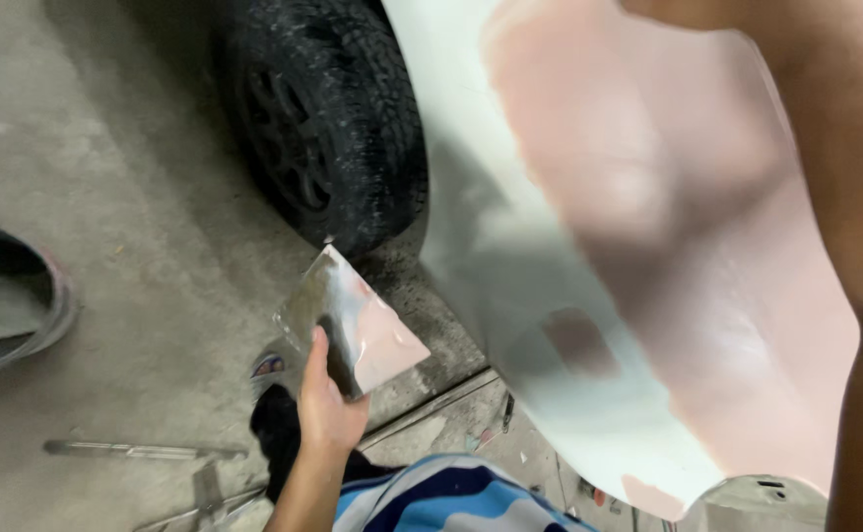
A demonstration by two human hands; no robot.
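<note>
Lower centre: left hand [328, 409] gripping one edge of a flat metal mixing plate [353, 320], thumb on top, pinkish filler smeared across the face. Judged light, stiff, slick where wet; best held by the clean lower-left edge. Right edge: right arm [860, 197] reaching up out of frame, hand unseen, state not discernible. Centre right: white car panel [481, 246] patched with pink filler [648, 197]. Upper centre: black tyre [328, 113]. Left: concrete floor [136, 197].
</note>
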